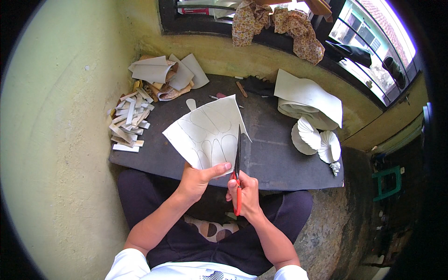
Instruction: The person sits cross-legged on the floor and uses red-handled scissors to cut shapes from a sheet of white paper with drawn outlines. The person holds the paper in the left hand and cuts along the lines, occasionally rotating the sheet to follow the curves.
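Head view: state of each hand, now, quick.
Left hand: closed, holding the white four-sided sheet with drawn petal-shaped outlines.
Right hand: closed, holding the black-bladed scissors with red handles.

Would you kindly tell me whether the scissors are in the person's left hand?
No, the right hand grips the red-handled scissors, while the left hand holds the white sheet with drawn outlines.

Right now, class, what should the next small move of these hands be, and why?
Probably a short snip toward the nearest drawn outline: the right hand holds the red-handled scissors with their blades at the right side of the white sheet, the left hand grips its lower edge, and the outline lies just left of the blades.
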Motion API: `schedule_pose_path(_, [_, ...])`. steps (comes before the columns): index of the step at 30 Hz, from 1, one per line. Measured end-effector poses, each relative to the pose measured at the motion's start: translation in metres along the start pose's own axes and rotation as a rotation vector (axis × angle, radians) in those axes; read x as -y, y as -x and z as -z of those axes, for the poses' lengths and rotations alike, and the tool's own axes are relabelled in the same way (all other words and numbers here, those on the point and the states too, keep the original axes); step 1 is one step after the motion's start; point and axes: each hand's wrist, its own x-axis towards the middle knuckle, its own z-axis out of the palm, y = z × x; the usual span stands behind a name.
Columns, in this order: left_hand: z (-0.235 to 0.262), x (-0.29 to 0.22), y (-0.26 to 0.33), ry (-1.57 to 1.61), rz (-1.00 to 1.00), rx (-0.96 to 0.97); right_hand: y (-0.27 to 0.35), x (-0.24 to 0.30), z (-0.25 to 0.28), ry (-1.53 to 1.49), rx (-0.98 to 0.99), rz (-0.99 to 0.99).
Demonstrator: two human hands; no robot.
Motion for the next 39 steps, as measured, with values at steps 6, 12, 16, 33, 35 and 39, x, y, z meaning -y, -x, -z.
schedule_pose_path(6, [0.003,-0.001,-0.001,-0.028,-0.027,0.016,0.0,0.0,0.002,0.037,0.03,-0.01])
schedule_pose_path(12, [0.004,-0.002,-0.001,-0.025,-0.035,0.027,0.001,0.0,0.0,-0.039,0.009,-0.046])
schedule_pose_path(16, [0.005,-0.007,-0.002,-0.063,-0.011,0.002,0.001,-0.001,0.001,-0.026,0.007,-0.05])
schedule_pose_path(33, [0.027,-0.037,-0.006,-0.222,-0.015,0.046,0.0,0.002,0.006,-0.017,0.112,-0.107])
schedule_pose_path(35, [0.025,-0.035,-0.006,-0.228,0.006,0.038,0.0,-0.001,0.006,-0.021,0.11,-0.1])
schedule_pose_path(39, [0.028,-0.026,-0.007,-0.206,-0.012,0.058,0.0,-0.002,0.006,-0.027,0.103,-0.089])
